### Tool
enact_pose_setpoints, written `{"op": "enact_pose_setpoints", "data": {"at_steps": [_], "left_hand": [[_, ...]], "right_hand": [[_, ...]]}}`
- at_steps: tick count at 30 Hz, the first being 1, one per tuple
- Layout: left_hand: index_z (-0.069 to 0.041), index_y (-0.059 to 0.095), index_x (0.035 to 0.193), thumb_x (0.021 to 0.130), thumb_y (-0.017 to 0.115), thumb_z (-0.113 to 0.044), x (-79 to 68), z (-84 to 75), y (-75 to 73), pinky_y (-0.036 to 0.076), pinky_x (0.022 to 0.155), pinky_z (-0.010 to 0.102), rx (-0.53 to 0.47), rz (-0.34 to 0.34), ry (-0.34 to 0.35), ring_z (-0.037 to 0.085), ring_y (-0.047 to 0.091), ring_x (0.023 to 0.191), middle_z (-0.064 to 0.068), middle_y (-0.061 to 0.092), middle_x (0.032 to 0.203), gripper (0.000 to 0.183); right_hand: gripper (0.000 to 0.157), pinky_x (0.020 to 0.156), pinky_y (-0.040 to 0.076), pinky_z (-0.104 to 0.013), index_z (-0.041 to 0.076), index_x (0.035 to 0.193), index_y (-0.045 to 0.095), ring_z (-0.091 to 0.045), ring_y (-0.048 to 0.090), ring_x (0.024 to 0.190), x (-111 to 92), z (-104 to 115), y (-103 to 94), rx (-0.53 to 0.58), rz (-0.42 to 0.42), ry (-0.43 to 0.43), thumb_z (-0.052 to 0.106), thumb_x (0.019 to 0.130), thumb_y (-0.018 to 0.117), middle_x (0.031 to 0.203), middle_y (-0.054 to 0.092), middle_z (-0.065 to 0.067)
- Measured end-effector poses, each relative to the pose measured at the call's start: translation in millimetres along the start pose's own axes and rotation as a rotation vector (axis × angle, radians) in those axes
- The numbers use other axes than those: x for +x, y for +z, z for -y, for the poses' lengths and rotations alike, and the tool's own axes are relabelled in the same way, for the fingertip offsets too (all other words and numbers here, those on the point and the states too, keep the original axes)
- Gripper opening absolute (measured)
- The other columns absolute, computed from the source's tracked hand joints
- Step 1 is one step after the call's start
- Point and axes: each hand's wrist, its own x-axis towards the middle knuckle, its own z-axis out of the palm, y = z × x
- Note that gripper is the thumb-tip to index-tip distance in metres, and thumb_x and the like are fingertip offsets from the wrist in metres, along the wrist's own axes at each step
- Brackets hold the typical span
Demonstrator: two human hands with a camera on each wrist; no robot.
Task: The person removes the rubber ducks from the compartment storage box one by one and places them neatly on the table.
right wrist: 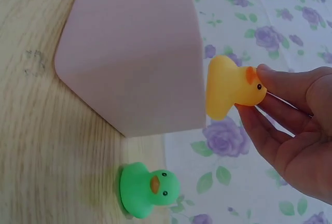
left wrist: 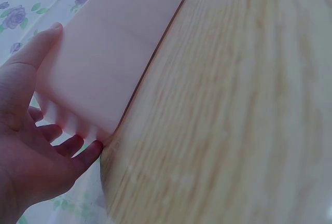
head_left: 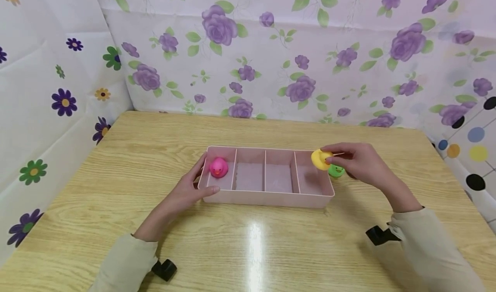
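Note:
A pink divided box (head_left: 263,198) stands on the table, its compartments in a row. My left hand (head_left: 187,191) holds its left end, thumb over the front rim and fingers along the end wall; the left wrist view shows the fingertips against that wall. Inside the leftmost compartment sits a pink rubber duck (head_left: 218,167). My right hand (head_left: 360,163) pinches a yellow rubber duck (right wrist: 228,86) by its head between thumb and fingers, at the rim of the box's right end. On the table just beyond that end is a green rubber duck (right wrist: 148,187), partly hidden in the head view.
The wooden table (head_left: 162,141) extends around the box. Floral cloth (head_left: 248,46) hangs behind it, with other patterned cloths at both sides. A black wrist device (head_left: 381,235) shows below the right sleeve, another (head_left: 164,269) by the left one.

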Motion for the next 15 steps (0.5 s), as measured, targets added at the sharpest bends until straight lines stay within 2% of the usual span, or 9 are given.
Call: {"op": "enact_pose_setpoints", "data": {"at_steps": [2, 5, 15], "left_hand": [[-0.02, 0.008, 0.157, 0.087, 0.073, -0.018, -0.3, -0.3, -0.1, 0.044, 0.093, 0.04, -0.004, -0.001, -0.004, 0.036, 0.042, 0.125, 0.02, 0.026, 0.153, 0.097], [-0.02, 0.008, 0.157, 0.087, 0.073, -0.017, -0.6, -0.8, 0.0, 0.045, 0.092, 0.039, -0.01, -0.002, -0.007, 0.037, 0.044, 0.123, 0.02, 0.027, 0.153, 0.096], [-0.02, 0.007, 0.157, 0.087, 0.073, -0.018, -0.6, -1.9, 0.6, 0.045, 0.093, 0.039, -0.006, 0.004, -0.006, 0.037, 0.044, 0.123, 0.021, 0.027, 0.152, 0.097]], "right_hand": [[0.031, 0.056, 0.048, -0.024, 0.006, 0.119, 0.069, -0.017, 0.063, 0.065, -1, -1, -3.3, -0.001, -0.003, 0.005, 0.019, 0.091, 0.07, 0.107, 0.069, -0.017], [0.031, 0.07, 0.051, -0.022, 0.006, 0.119, 0.07, -0.023, 0.069, 0.089, -1, -5, -7.0, -0.026, -0.012, -0.009, 0.02, 0.091, 0.069, 0.114, 0.067, -0.018], [0.033, 0.074, 0.054, -0.027, 0.004, 0.122, 0.068, -0.032, 0.066, 0.097, -7, -18, -19.7, -0.068, -0.011, 0.009, 0.022, 0.093, 0.066, 0.117, 0.065, -0.021]]}}
